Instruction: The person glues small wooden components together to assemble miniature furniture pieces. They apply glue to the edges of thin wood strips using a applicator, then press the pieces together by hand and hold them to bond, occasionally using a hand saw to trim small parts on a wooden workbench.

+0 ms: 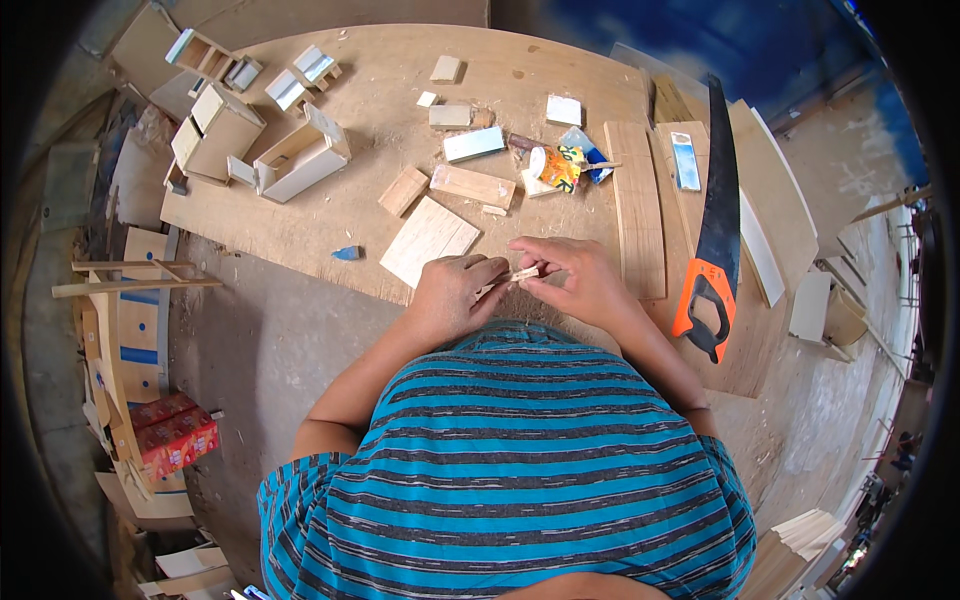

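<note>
The brown table (390, 90) had wood blocks (472, 188) on it. At its near edge, the left hand (448, 293) and right hand (583, 275) pinched a stick (525, 274) between them. It was small, thin, pale and rough.

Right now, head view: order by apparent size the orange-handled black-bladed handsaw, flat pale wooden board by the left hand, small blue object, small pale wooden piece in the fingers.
1. Handsaw
2. Wooden board
3. Blue object and wooden piece: too alike to rank; the latter is partly hidden.
</note>
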